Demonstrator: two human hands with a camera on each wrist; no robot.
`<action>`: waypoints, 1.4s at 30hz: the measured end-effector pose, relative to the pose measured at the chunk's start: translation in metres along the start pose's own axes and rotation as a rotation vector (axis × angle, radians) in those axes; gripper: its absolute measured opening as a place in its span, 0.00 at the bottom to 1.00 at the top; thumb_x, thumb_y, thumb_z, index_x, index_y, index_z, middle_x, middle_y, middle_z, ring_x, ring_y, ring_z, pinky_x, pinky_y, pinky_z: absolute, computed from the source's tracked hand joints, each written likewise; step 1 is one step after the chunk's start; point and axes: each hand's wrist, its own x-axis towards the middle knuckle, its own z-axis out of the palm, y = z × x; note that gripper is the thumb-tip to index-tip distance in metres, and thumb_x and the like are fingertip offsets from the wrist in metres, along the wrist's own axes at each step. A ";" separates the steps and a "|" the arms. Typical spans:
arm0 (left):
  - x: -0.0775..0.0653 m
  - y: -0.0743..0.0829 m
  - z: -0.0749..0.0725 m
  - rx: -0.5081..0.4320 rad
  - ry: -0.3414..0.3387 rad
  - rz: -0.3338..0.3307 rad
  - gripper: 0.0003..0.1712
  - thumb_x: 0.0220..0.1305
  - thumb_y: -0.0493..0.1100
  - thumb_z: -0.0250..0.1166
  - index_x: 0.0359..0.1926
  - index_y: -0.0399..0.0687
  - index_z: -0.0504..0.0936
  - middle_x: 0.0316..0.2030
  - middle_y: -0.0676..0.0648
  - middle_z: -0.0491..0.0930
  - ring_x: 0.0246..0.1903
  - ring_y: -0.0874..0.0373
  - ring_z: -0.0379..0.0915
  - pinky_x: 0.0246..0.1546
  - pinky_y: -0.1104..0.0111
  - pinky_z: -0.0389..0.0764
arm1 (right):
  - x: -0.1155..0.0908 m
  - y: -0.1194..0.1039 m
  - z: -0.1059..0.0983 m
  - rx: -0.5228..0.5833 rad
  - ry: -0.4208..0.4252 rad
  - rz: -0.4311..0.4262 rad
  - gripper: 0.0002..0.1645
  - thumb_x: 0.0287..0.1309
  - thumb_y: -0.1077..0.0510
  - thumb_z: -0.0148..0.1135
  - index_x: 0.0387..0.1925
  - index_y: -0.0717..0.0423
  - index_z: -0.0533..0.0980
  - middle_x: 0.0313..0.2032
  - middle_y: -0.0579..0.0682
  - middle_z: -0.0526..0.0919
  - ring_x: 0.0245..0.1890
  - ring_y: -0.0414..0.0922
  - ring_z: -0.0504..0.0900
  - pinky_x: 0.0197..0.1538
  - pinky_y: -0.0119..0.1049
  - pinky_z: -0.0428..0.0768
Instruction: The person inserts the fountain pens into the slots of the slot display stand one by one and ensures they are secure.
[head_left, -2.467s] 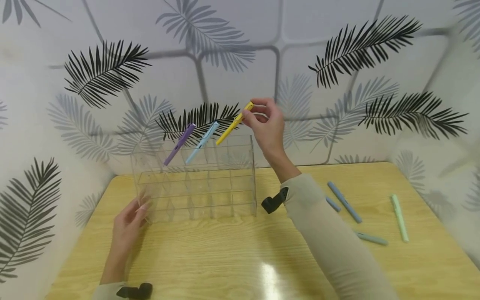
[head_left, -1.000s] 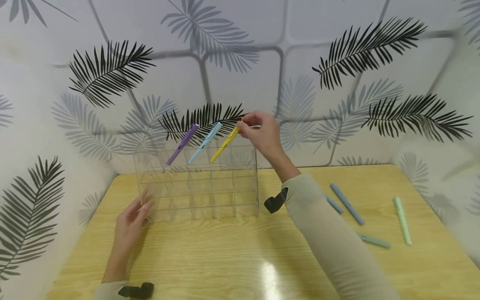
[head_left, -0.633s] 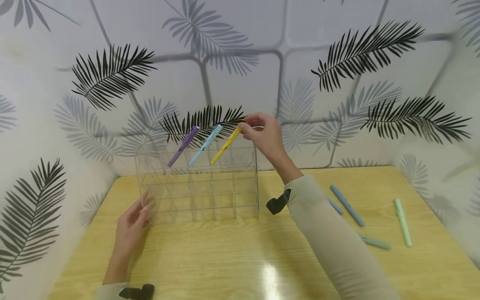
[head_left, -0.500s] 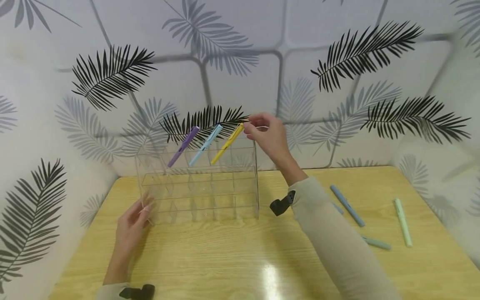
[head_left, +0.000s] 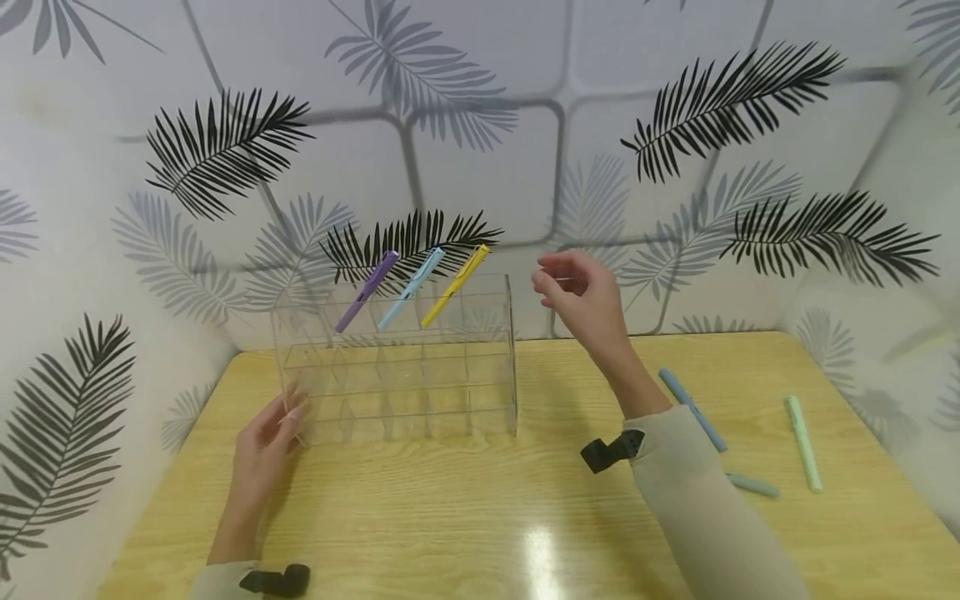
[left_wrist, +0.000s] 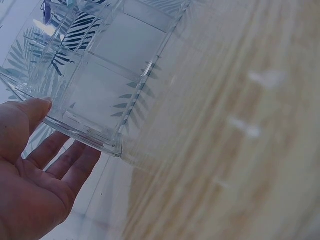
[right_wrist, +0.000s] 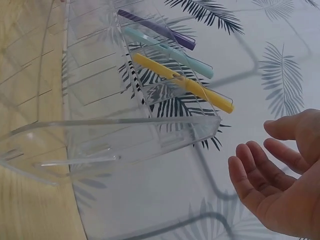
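A clear acrylic pen rack (head_left: 401, 375) with rows of compartments stands on the table. My left hand (head_left: 262, 450) grips its left side wall, with the thumb (left_wrist: 37, 107) on one face and the fingers behind. Three capped pens lean in the rack's top row: a purple pen (head_left: 367, 292), a light blue pen (head_left: 411, 287) and a yellow pen (head_left: 455, 285). To the right of the rack, my right hand (head_left: 588, 300) hangs in the air, holding nothing. In the right wrist view its fingers are loosely bent, apart from the yellow pen (right_wrist: 182, 82).
On the right of the wooden table (head_left: 420, 517) lie a blue pen (head_left: 693, 410), a grey-green pen (head_left: 753, 485) and a pale green pen (head_left: 804, 443). My right sleeve (head_left: 705, 500) passes over that side. A leaf-patterned wall covering (head_left: 480, 167) rises behind the table.
My right hand lowered the yellow pen into the rack's top row beside the light blue one, let go, and moved away to the right. The left hand stayed on the rack.
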 end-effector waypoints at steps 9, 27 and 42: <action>0.002 0.002 0.004 -0.009 -0.020 0.025 0.27 0.80 0.46 0.56 0.75 0.47 0.69 0.68 0.36 0.73 0.56 0.72 0.76 0.47 0.75 0.82 | -0.038 0.014 -0.029 -0.086 0.027 0.009 0.18 0.70 0.55 0.66 0.56 0.60 0.80 0.47 0.56 0.85 0.45 0.54 0.85 0.41 0.32 0.85; 0.006 0.005 0.006 -0.004 -0.023 0.019 0.27 0.80 0.46 0.56 0.75 0.47 0.69 0.67 0.35 0.73 0.55 0.70 0.77 0.47 0.75 0.82 | -0.096 0.048 -0.074 -0.229 0.167 0.041 0.15 0.67 0.65 0.66 0.54 0.64 0.80 0.45 0.60 0.86 0.41 0.36 0.83 0.38 0.22 0.81; 0.001 0.001 0.001 -0.003 -0.011 0.018 0.27 0.80 0.45 0.56 0.75 0.47 0.69 0.67 0.36 0.73 0.55 0.72 0.77 0.47 0.75 0.82 | -0.104 0.072 -0.140 -0.321 0.411 0.140 0.13 0.64 0.61 0.70 0.49 0.60 0.83 0.35 0.35 0.85 0.37 0.31 0.82 0.38 0.18 0.79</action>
